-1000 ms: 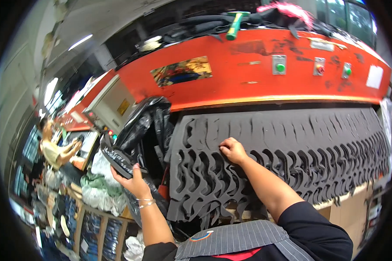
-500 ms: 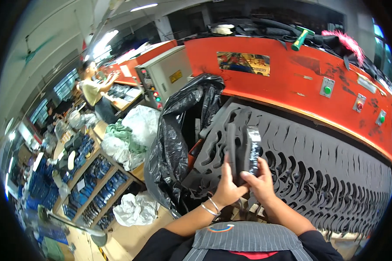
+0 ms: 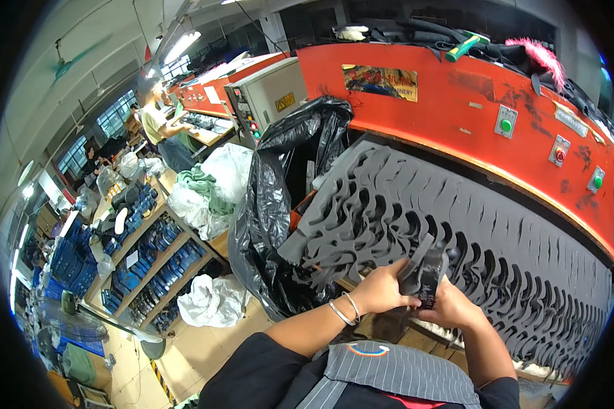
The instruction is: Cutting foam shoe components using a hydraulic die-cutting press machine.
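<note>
- One bunch of dark curved pieces (image 3: pixel 426 271) was held between the left hand (image 3: pixel 378 290) and the right hand (image 3: pixel 455 307), over the near part of a grey sheet (image 3: pixel 457 198); whether it touched the sheet could not be told.
- The left hand was clamped on the bunch from the left, a silvery band (image 3: pixel 339 313) around its wrist.
- The right hand gripped the same bunch from the right, the two hands close together.
- Rows of slits and curved cut-outs ran across the sheet, which lay before a red machine panel (image 3: pixel 450 102).
- On the right of that panel sat two green buttons and, between them, a red button (image 3: pixel 560 155).
- Along its top lay a green-handled tool (image 3: pixel 462 49), with a fluffy pink thing (image 3: pixel 540 58) to the right.
- Left of the sheet a black plastic bag (image 3: pixel 259 232) gaped.
- Farther left stood a wooden rack (image 3: pixel 172 255) filled with blue and dark items; a co-worker (image 3: pixel 167 133) was at a far bench.
</note>
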Tool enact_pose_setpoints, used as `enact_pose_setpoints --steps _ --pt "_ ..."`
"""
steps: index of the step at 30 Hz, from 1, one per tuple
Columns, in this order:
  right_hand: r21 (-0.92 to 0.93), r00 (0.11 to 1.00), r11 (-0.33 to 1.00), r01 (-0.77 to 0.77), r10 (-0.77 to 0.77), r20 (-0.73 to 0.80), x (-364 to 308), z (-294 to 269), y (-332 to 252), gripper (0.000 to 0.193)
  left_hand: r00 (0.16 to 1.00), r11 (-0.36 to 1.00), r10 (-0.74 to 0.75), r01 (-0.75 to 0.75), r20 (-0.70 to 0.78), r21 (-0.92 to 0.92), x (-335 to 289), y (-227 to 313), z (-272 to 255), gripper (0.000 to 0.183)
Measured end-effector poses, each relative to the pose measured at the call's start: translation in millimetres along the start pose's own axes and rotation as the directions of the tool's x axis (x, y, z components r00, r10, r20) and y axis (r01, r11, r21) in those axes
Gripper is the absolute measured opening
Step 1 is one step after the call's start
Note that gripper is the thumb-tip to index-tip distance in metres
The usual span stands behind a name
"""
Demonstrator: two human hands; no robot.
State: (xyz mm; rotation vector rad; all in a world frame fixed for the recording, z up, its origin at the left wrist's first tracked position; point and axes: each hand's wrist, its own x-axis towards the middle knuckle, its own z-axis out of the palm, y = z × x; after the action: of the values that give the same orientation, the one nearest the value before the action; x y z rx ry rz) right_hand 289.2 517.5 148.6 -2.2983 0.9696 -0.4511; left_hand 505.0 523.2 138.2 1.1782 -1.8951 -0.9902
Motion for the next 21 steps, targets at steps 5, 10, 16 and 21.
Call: enact_pose_setpoints --steps 5,10,16,21 --pt "-0.252 0.972 0.949 -0.19 0.145 -0.185 -39.1 -20.5 -8.8 0.042 0.993 0.889 -0.069 0.104 -0.093 0.447 -0.5 8.0 -11.5 0.064" --pt "-0.309 0.857 0.828 -0.468 0.339 -0.389 -63.7 -30.9 17.9 0.047 0.941 0.955 -0.032 0.128 -0.338 0.267 -5.3 -18.2 -57.1 0.061" --pt "-0.485 0.902 0.812 -0.327 0.114 -0.417 -29.5 -18.9 50.6 0.071 0.999 0.851 -0.007 -0.011 -0.033 -0.525 39.6 -16.6 -52.3 0.036" --pt "0.672 0.966 0.74 0.005 0.171 -0.196 66.6 -11.6 31.3 0.091 0.957 0.868 0.287 -0.244 0.035 -0.432 115.8 -29.6 -37.8 0.051"
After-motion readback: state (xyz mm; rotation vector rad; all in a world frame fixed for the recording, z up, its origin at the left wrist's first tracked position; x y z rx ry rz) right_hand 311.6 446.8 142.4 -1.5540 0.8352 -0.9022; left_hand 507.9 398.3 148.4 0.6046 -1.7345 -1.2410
